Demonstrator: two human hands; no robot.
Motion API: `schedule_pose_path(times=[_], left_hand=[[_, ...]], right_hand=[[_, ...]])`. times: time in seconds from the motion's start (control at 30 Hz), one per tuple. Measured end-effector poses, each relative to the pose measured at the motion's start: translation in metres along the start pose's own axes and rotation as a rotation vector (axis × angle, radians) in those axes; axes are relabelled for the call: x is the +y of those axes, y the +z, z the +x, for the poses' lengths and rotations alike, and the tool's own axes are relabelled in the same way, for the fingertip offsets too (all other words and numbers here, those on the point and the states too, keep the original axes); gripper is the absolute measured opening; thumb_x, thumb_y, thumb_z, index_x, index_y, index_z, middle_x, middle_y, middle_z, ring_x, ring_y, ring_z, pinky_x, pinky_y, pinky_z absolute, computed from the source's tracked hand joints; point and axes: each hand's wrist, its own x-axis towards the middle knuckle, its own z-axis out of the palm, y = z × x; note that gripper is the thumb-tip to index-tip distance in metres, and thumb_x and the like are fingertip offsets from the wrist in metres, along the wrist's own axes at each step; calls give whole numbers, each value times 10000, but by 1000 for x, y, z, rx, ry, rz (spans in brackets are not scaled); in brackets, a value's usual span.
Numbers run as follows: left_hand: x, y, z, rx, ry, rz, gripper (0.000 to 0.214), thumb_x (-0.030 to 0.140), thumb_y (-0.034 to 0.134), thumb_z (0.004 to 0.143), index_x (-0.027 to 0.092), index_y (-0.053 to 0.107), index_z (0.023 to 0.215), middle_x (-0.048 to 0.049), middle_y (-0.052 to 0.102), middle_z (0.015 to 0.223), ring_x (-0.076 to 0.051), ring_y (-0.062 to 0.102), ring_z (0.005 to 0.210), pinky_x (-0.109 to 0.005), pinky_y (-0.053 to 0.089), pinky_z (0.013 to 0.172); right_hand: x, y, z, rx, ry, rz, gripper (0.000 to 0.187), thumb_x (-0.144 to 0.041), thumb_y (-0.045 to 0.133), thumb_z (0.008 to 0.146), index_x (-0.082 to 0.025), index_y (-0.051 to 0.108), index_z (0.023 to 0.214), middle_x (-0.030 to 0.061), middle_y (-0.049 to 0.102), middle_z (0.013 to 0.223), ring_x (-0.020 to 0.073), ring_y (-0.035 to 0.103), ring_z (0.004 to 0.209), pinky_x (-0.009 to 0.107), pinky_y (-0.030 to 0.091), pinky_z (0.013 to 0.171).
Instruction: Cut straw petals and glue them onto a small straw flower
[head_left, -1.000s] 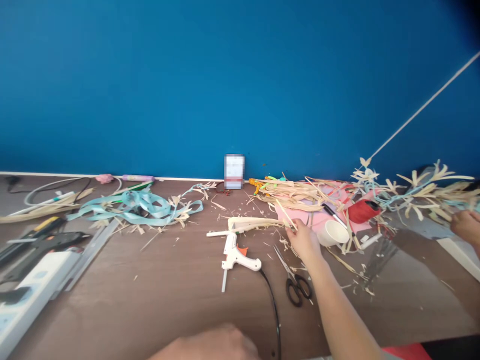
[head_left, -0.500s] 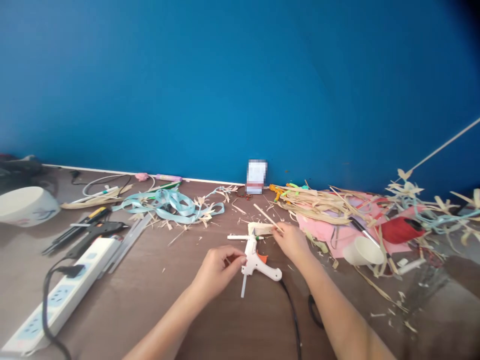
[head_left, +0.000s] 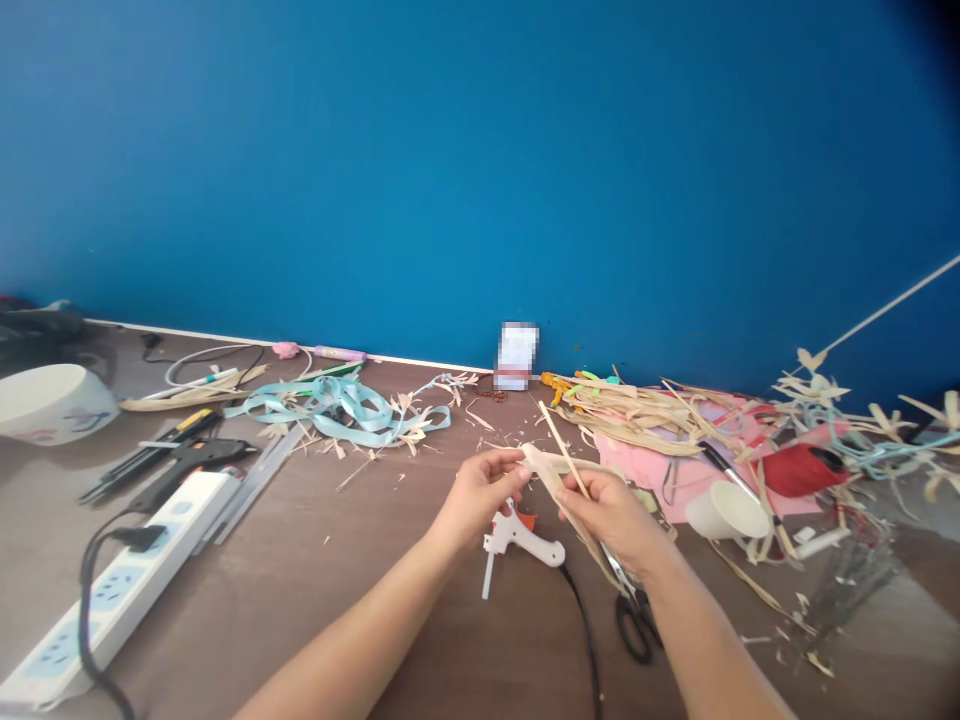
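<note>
By glue gun (head_left: 535, 544), left hand (head_left: 474, 497), right hand (head_left: 616, 517) pinching pale strip (head_left: 543, 469); bowl (head_left: 56, 410) (contents hidden) far left

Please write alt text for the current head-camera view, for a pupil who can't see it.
A left hand and right hand hold a pale strip near a white glue gun on a brown table; the right also holds a thin stick. Blue ribbon and a power strip lie left, a white cup right.

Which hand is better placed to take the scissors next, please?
Probably the right hand: it is nearer the scissors, though it holds the thin stick. The left hand is farther, by the glue gun.
</note>
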Motion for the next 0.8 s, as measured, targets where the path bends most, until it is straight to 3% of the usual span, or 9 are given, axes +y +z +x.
schedule_pose_path(times=[0.2,0.33,0.5,0.63,0.8], left_hand=[[-4,10,-3,45,11,-85,243,343,646,647,118,553,643,41,495,439,-42,396,365,-165,315,378],[-14,10,-15,52,-9,-123,249,352,644,653,124,543,661,47,480,444,-44,388,373,-170,323,392],[-27,17,-42,-2,62,83,225,344,600,703,120,587,682,4,529,566,-68,437,460,-194,365,451],[-30,26,-52,-19,79,121,194,318,621,683,131,583,646,-21,561,617,-100,487,559,-202,395,515],[-27,32,-53,-97,-53,29,237,341,648,642,131,544,672,-8,544,602,-96,488,523,-204,399,474]], right_hand=[[-2,6,-20,19,44,61,192,-315,545,709,-170,495,594,-58,472,501,83,399,470,194,310,468],[9,4,-34,-65,67,133,180,-289,545,714,-171,478,596,-62,457,485,80,377,463,193,300,466],[17,11,-52,-149,30,226,112,-279,571,703,-171,563,733,-32,519,626,97,432,552,203,342,526],[18,23,-56,-52,29,192,177,-331,535,744,-171,543,669,-58,402,541,88,354,511,199,298,488],[21,35,-56,-16,89,249,261,-375,562,718,-186,434,592,-72,369,494,84,308,477,199,266,457]])
